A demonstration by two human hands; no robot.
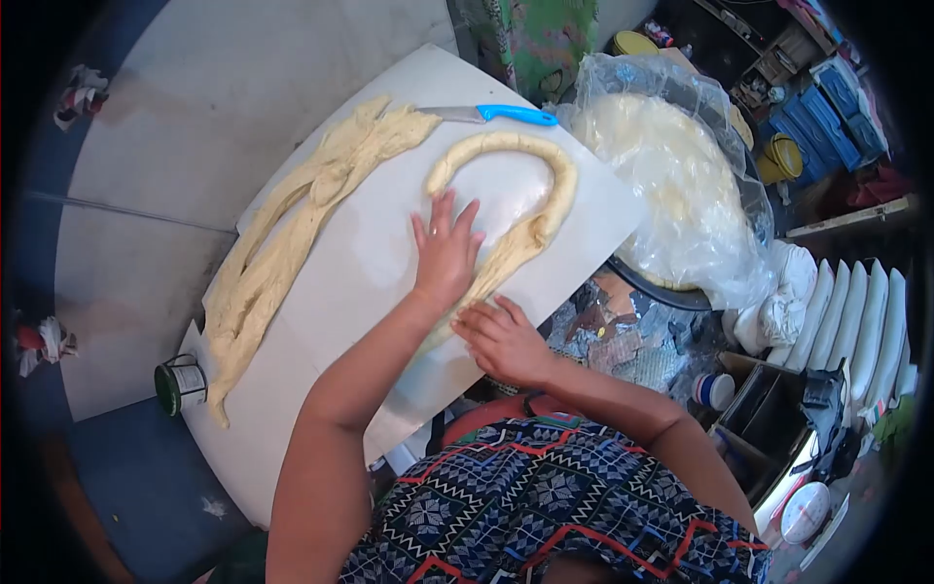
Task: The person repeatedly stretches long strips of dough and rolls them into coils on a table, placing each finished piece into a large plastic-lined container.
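Observation:
A hook-shaped rope of dough (561, 185) lies on the white tabletop (375, 258). It is smooth and rounded at the far curve, flatter and creased toward me. My left hand (449, 255) is over the tabletop inside the bend, fingers spread, fingertips just short of the rope's rounded end; its wrist crosses close to the flatter stretch. At the near end of that dough, my right hand (498, 339) rests with its fingers extended, the fingertips touching the strip. Part of this end is hidden by my hands and left forearm. Neither hand is closed around anything.
Long, slit dough pieces (258, 277) stretch along the left side. A blue-handled knife (516, 114) lies at the far edge. Beyond the right edge, a plastic-covered dough mass (662, 185) fills a dark basin. A green tub (181, 385) stands at the left edge.

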